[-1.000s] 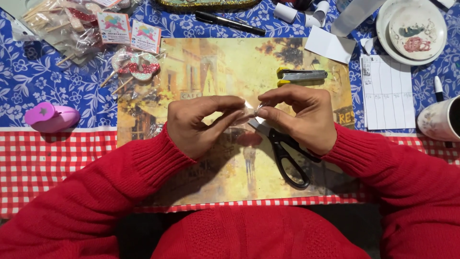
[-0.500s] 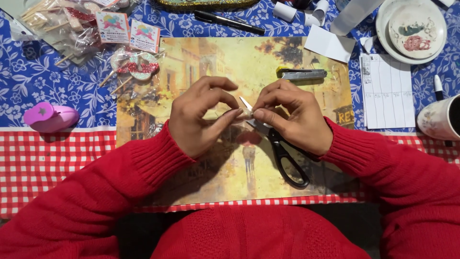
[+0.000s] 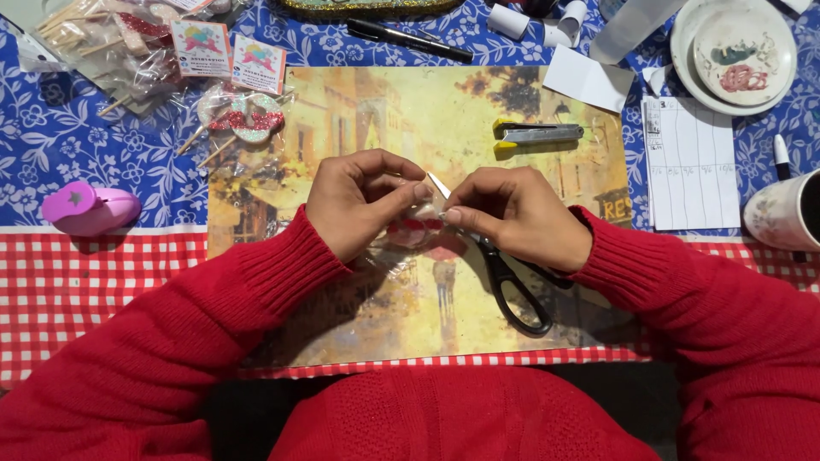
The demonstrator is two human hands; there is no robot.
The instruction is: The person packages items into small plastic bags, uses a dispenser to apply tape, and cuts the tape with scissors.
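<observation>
Left hand: the left hand (image 3: 363,205) sits over the middle of the picture mat (image 3: 359,111), fingers curled in, thumb and forefinger pinched on a small clear wrapper (image 3: 420,224).
Right hand: the right hand (image 3: 517,213) meets it from the other side, fingertips nipped on the same wrapper; a thin pale strip sticks up between the two hands.
Hands together: both are closed tight on the wrapper, fingertips almost touching, held just above the mat.
Clear wrapper: crinkly and see-through, with something reddish showing inside; I cannot tell what it is.
Scissors: black-handled scissors (image 3: 512,290) lie on the mat just under the right hand, loops towards the person.
Stapler: a grey and yellow stapler (image 3: 536,134) lies on the mat, beyond the right hand and apart from it.
Worktop: the worktop (image 3: 51,137) wears a blue flowered cloth, with red check along the near edge.
Left side: a pink punch (image 3: 90,207) sits well off to the left; packets of stick toppers (image 3: 243,119) lie at the mat's far left corner.
Right side: a ruled white card (image 3: 690,162), a white plate (image 3: 735,51) and a mug (image 3: 781,212) stand off to the right.
Far edge: a black pen (image 3: 410,38) lies beyond the mat.
</observation>
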